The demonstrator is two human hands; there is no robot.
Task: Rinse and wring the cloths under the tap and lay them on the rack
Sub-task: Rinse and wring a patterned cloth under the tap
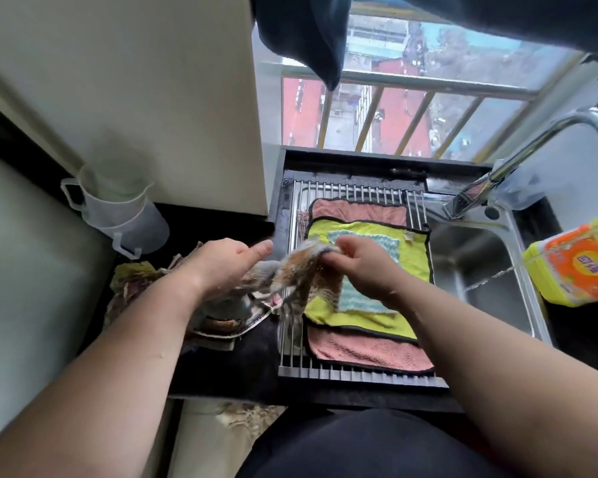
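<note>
A brown and white patterned cloth (296, 270) is stretched between my hands above the left edge of the metal roll-up rack (353, 369). My left hand (227, 262) grips one end, thumb pointing out. The other end is pinched in my right hand (356, 263). On the rack lie a pink cloth (366, 351), a yellow-green cloth (416, 260) on top of it, and a small teal cloth (359, 298) on the yellow one. The tap (518, 155) reaches in from the right, and no water shows at its spout.
The steel sink (480, 257) lies open to the right of the rack. A yellow and orange detergent bottle (580, 267) stands at the right edge. More crumpled cloths (135, 281) sit on the dark counter at left, behind them clear measuring jugs (125, 208). A window is ahead.
</note>
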